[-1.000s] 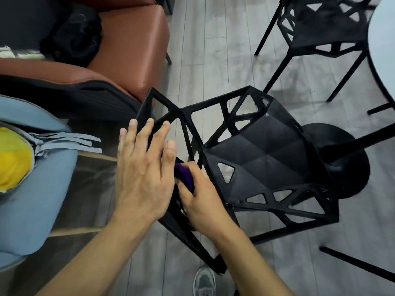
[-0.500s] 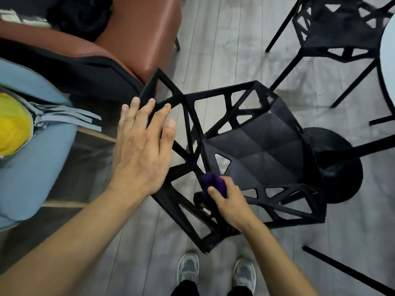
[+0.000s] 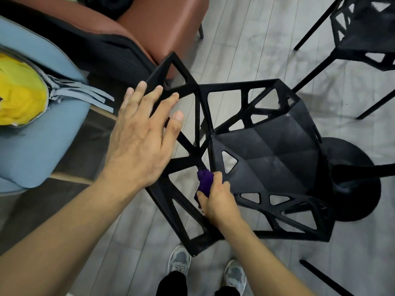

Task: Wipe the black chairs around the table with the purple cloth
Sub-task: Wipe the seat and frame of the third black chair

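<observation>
Down from beside the left hand [image 3: 141,135] a second ago, the right hand [image 3: 218,199] sits lower centre, fingers curled round the bunched purple cloth [image 3: 205,181], which pokes out above it against the frame of the black chair [image 3: 277,154]. Left hand lies flat, fingers straight, on the backrest. A second black chair [image 3: 359,45] stands upper right.

Floor [image 3: 245,39]: grey wood-effect planks with pale streaks. Upper left: brown leather seat [image 3: 162,22] with a black ribbed side. Left: blue cushion [image 3: 25,146], with a yellow item [image 3: 19,92] on it.
</observation>
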